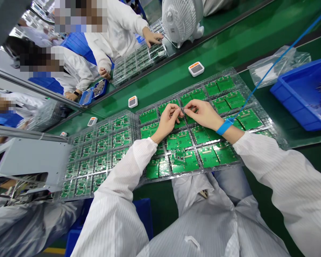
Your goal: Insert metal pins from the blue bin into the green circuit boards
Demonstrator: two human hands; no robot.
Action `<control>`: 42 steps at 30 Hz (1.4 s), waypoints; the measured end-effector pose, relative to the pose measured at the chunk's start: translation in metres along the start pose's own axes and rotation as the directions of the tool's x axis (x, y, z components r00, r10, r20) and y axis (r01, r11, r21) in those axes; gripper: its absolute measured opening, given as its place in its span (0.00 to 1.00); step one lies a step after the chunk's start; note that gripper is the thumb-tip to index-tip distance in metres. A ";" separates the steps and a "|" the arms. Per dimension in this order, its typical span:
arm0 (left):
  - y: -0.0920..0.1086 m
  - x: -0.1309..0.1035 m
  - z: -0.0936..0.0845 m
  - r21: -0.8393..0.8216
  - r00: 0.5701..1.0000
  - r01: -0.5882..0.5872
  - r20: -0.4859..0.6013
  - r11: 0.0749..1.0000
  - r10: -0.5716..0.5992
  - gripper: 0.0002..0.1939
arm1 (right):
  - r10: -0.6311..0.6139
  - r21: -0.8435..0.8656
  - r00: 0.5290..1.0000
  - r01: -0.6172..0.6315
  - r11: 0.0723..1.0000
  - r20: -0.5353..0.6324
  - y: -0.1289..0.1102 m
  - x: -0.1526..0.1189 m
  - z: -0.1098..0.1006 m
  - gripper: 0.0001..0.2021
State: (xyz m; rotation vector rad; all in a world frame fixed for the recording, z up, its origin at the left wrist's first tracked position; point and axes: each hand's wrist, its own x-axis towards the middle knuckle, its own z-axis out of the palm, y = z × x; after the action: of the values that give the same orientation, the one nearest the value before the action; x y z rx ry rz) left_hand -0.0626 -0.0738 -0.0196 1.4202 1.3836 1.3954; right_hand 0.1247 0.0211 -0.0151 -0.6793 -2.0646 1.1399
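A clear plastic tray (279,137) with green circuit boards (178,140) in its compartments lies before me. My left hand (169,119) is over the tray's upper middle, thumb and fingers pinched together. Close beside it on the right, my right hand (202,113) is pinched too, its fingertips nearly meeting the left ones. Whatever small thing is between the fingertips is too small to make out. A blue strap (225,126) with a blue cord circles my right wrist.
At left stands another tray of boards (104,134). A blue bin (296,96) with small metal parts and a plastic bag (280,64) are at right. Small white devices (196,69) and a fan (180,21) are beyond. People in white work across the line.
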 end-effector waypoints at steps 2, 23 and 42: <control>0.001 0.000 0.000 0.017 1.000 0.005 -0.006 1.000 -0.005 0.20 | 0.008 0.000 1.000 -0.008 1.000 -0.002 0.000 0.000 0.000 0.09; -0.005 0.000 0.001 0.030 0.997 0.038 0.069 0.999 -0.040 0.20 | 0.034 0.020 0.998 -0.035 0.999 0.053 -0.003 -0.002 -0.001 0.07; -0.007 0.000 0.001 0.053 0.998 0.047 0.037 0.997 -0.049 0.16 | 0.014 0.001 0.999 -0.014 1.000 0.039 -0.004 -0.002 -0.002 0.07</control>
State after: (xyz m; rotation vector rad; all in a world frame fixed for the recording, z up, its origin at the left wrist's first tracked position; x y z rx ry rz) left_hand -0.0633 -0.0727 -0.0260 1.4306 1.4300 1.3043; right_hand 0.1272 0.0187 -0.0114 -0.6766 -2.0944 1.1703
